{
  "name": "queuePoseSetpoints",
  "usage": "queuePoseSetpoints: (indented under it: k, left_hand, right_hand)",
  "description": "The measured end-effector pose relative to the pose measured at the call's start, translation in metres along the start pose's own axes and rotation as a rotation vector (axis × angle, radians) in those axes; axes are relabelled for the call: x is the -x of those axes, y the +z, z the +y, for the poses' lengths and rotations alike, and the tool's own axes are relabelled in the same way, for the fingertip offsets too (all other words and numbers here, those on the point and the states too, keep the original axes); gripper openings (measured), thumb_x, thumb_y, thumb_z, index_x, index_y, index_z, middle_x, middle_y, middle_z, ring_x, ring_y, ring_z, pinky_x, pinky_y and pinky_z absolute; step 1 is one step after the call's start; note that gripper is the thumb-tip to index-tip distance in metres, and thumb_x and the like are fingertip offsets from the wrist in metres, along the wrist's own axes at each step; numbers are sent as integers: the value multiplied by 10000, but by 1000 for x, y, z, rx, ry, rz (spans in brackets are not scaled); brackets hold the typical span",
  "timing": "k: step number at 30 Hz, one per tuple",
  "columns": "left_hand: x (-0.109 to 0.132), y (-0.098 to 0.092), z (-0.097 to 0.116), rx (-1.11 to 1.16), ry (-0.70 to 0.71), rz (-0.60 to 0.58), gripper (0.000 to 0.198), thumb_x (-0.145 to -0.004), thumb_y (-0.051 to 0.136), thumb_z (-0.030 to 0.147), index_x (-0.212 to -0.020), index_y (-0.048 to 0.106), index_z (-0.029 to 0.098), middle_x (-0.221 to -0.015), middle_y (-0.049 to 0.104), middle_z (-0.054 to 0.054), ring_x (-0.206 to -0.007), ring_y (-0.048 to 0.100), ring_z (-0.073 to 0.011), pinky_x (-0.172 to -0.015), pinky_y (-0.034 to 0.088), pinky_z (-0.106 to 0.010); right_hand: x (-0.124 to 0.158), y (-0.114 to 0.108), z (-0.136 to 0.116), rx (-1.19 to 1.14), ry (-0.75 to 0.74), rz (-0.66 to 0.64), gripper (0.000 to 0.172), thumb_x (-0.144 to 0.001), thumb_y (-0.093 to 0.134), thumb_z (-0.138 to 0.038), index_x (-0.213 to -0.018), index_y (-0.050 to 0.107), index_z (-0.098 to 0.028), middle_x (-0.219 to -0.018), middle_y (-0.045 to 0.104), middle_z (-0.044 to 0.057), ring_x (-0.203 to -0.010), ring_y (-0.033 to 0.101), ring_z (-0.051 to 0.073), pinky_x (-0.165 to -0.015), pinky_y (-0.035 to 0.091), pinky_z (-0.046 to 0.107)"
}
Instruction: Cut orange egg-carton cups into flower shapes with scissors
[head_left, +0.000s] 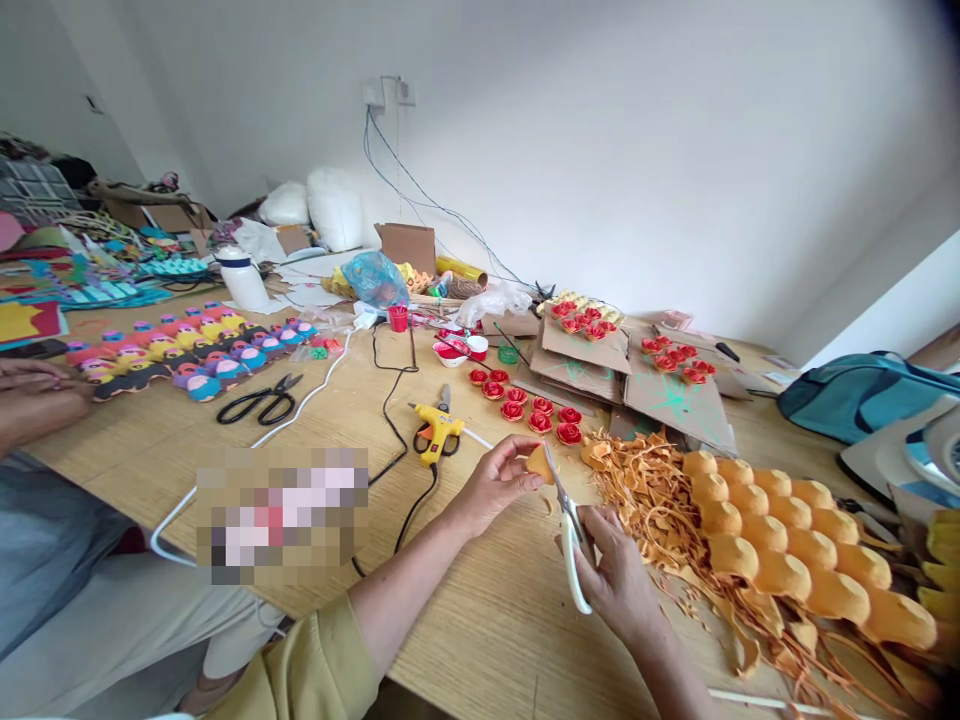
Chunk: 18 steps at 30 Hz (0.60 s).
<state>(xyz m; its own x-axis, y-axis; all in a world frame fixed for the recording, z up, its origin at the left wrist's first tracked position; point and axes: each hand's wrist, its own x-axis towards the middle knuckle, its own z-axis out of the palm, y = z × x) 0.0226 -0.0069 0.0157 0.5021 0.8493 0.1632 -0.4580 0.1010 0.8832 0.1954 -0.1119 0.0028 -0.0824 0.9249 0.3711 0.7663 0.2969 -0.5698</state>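
My left hand (491, 487) pinches a small orange piece of egg carton (538, 463) between thumb and fingers. White-handled scissors (571, 555) are gripped in my right hand (619, 570), their blades up against the orange piece. Just right of them lies a heap of thin orange carton trimmings (649, 495). Beyond the heap, an orange egg carton (780, 530) rests with its cups facing up. Red carton roses (540, 415) stand in rows on the table past my left hand. A yellow hot glue gun (436, 432) lies to the left, partly over another pair of scissors.
Black scissors (261, 400) and a white cable (306, 402) lie to the left. A co-worker's hands (37, 400) rest at the far left by painted carton figures (187, 350). Cardboard sheets (682, 405) carry more roses. A white bottle (241, 280) and blue bag (862, 395) stand farther off.
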Motion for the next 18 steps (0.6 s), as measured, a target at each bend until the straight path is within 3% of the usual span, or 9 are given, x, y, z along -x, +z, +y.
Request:
queuePoseSetpoints:
  k: [7,18]
  left_hand:
    - [0,1,3,48,-8,-3,471,-657,852,274,-1063,624,202,-1000,641,-27,-929,614,-163,-831,454,-273]
    - [0,-2,4,98,-21,-25,441,-742,799,290,-1125,585,243,-1189,633,-58,-959,684,-197,-804,520,-302]
  right_hand:
    - [2,6,6,-50,26,4,263,-946,516,-345,-722,460,-220,-675,475,-23,-674,441,145,-634,372,265]
    - [0,5,3,-107,147,87,273,-944,477,-410,-768,536,-210,-706,545,-1,-692,495,163,-652,390,284]
